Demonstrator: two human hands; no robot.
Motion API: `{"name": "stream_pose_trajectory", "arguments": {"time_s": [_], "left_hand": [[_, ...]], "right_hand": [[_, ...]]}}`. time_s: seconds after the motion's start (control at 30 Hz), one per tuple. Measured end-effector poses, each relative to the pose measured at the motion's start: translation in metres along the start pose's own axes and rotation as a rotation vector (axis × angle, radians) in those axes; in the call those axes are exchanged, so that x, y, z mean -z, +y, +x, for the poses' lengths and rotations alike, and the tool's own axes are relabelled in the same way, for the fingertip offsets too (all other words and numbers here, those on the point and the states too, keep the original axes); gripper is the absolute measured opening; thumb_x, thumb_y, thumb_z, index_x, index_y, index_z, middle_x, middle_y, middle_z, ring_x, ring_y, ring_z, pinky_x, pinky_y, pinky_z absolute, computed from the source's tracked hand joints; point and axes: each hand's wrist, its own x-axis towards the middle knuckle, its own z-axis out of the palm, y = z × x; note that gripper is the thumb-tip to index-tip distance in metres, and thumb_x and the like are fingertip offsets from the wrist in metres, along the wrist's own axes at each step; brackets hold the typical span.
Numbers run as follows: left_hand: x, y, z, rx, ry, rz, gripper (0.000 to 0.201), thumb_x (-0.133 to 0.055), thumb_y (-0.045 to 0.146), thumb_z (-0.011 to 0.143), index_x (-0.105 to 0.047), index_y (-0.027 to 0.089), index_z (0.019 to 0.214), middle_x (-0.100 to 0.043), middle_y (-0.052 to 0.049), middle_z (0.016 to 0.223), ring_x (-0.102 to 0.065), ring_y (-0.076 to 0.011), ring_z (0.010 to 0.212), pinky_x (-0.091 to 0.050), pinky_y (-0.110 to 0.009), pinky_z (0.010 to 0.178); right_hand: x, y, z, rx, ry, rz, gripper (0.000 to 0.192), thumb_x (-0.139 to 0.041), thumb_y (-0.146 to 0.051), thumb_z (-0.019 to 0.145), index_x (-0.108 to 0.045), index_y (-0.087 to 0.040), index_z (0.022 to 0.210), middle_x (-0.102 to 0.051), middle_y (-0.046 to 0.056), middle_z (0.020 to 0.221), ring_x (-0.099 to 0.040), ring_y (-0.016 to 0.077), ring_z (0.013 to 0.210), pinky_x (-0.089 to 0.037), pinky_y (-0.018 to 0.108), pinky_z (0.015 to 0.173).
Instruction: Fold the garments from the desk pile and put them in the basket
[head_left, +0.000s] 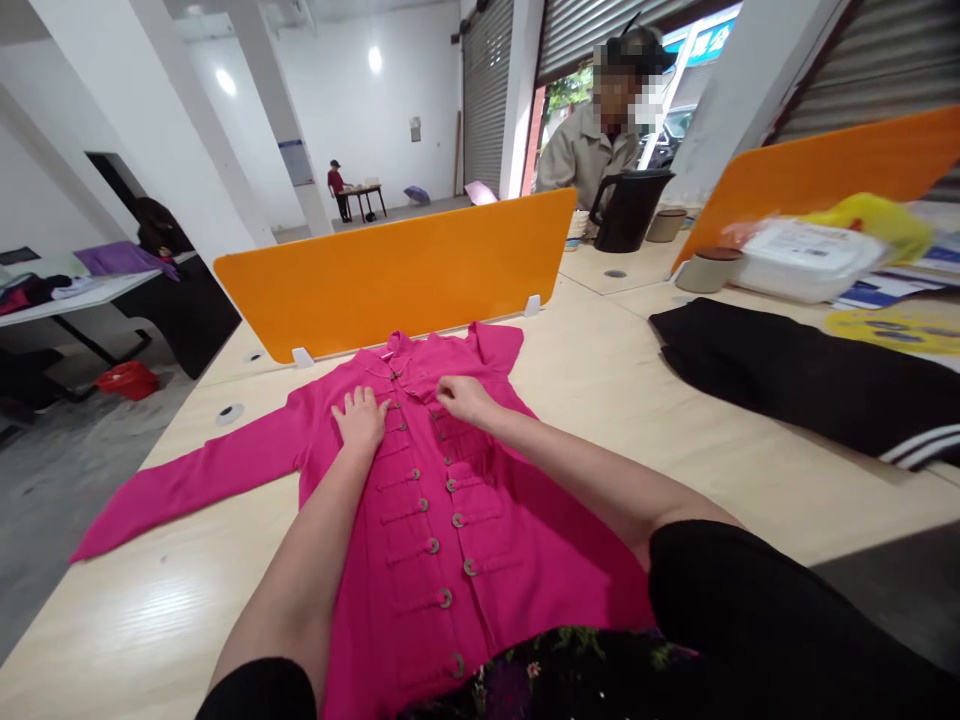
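Note:
A bright pink long-sleeved jacket (420,560) lies front up on the pale wooden table, its collar pointing away from me. Two rows of round metal-ringed fastenings run down its front, and the two front edges lie slightly apart. My left hand (361,418) rests flat on the chest beside one row, fingers spread. On the other side my right hand (466,402) is closed at the upper front edge, its fingers curled on the cloth. One sleeve stretches out to the left; the other shows only as a short piece near the shoulder at the upper right.
An orange divider (405,270) stands behind the collar. Black trousers with white stripes (795,380) lie to the right. Beyond them are a white plastic box (806,258), a cup (709,270) and a dark jug (630,210). A person (592,150) is across the table.

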Motion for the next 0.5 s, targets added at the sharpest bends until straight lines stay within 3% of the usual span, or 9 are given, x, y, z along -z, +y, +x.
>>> {"name": "stream_pose_trajectory", "arguments": {"time_s": [0.13, 0.23, 0.33, 0.5], "left_hand": [[0.008, -0.003, -0.024, -0.117, -0.022, -0.029, 0.049, -0.025, 0.037, 0.095, -0.045, 0.019, 0.135, -0.042, -0.011, 0.145, -0.039, -0.0256, 0.132, -0.035, -0.046, 0.106], [0.003, -0.003, -0.037, -0.192, -0.164, -0.042, 0.052, -0.026, 0.045, 0.094, -0.035, 0.028, 0.143, -0.028, -0.005, 0.154, -0.026, -0.0303, 0.139, -0.027, -0.057, 0.108], [-0.004, 0.0, -0.044, -0.169, -0.272, -0.05, 0.055, -0.02, 0.048, 0.094, -0.026, 0.035, 0.147, -0.019, 0.001, 0.157, -0.016, -0.0355, 0.142, -0.017, -0.065, 0.109], [-0.006, 0.004, -0.042, -0.11, -0.28, -0.062, 0.056, -0.016, 0.048, 0.093, -0.026, 0.035, 0.147, -0.019, 0.001, 0.157, -0.016, -0.0372, 0.142, -0.016, -0.067, 0.108]], "right_hand": [[0.004, -0.016, -0.086, 0.063, -0.18, -0.02, 0.02, -0.053, -0.028, 0.087, -0.067, -0.015, 0.082, -0.07, 0.006, 0.078, -0.062, 0.0174, 0.072, -0.038, 0.024, 0.062], [0.0, -0.039, -0.133, 0.077, -0.294, -0.079, 0.033, -0.058, -0.046, 0.084, -0.068, -0.015, 0.089, -0.071, 0.01, 0.083, -0.065, 0.0224, 0.078, -0.042, 0.027, 0.063], [-0.002, -0.059, -0.152, 0.032, -0.301, -0.16, 0.038, -0.058, -0.042, 0.084, -0.066, -0.01, 0.104, -0.071, 0.017, 0.094, -0.067, 0.0279, 0.086, -0.046, 0.031, 0.067], [0.007, -0.067, -0.147, -0.031, -0.357, -0.227, 0.028, -0.048, -0.014, 0.083, -0.068, -0.008, 0.102, -0.071, 0.019, 0.095, -0.067, 0.0281, 0.09, -0.045, 0.03, 0.068]]}}
